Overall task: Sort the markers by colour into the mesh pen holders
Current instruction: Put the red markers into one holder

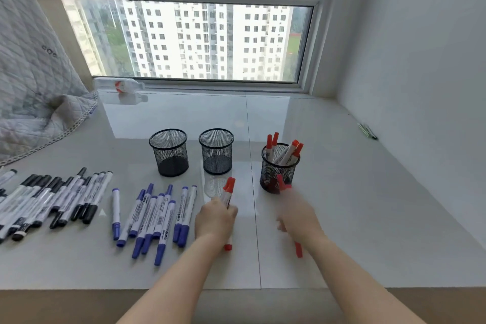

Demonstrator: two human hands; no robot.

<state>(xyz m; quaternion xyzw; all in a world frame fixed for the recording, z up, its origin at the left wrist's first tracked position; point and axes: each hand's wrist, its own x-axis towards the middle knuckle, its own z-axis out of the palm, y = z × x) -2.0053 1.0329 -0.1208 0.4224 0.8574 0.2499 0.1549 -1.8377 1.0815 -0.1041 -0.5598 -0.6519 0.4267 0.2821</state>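
Three black mesh holders stand in a row: the left holder and middle holder hold nothing, the right holder has several red markers in it. My left hand grips red markers low over the tile, their caps pointing away from me. My right hand, blurred, grips a red marker just in front of the right holder. Several blue markers lie left of my left hand. Black markers lie in a pile at the far left.
The work surface is a glossy white tiled ledge under a window. A quilted grey cover drapes over the back left. A plastic bottle lies on the sill. A few pens rest by the right wall.
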